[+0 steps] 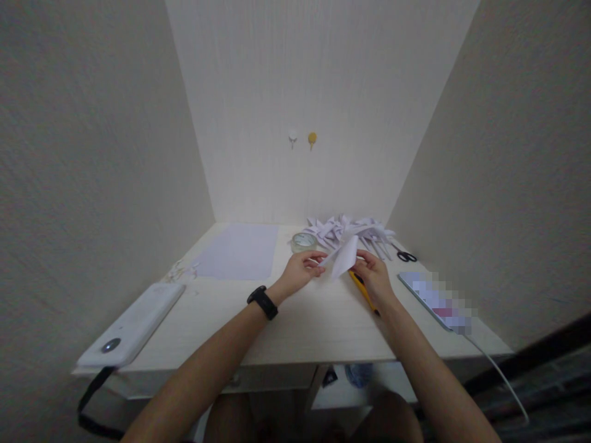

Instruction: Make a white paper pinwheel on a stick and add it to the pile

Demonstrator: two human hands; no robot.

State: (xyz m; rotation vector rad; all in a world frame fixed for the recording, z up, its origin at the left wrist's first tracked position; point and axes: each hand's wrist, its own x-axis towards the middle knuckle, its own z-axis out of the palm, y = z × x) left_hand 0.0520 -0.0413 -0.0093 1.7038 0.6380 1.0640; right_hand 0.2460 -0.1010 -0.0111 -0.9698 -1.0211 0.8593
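Note:
A folded piece of white paper (345, 257) is held up between my two hands, above the desk. My left hand (302, 271), below a black wristwatch, pinches the paper's left corner. On the other side, my right hand (372, 274) grips its right edge with thumb and fingers. Under my right hand lies a yellow utility knife (362, 290), partly covered by the hand. Just behind the paper is a heap of folded white paper pieces (330, 231). A roll of clear tape (303, 242) rests beyond my left hand.
Flat white sheets (244, 249) lie at the back left, beside small paper scraps (182, 269). A white device with a black strap (133, 326) sits at the left edge. Black-handled scissors (406, 256) and a cabled tablet or phone (434, 300) are at right. Walls enclose the desk (286, 332).

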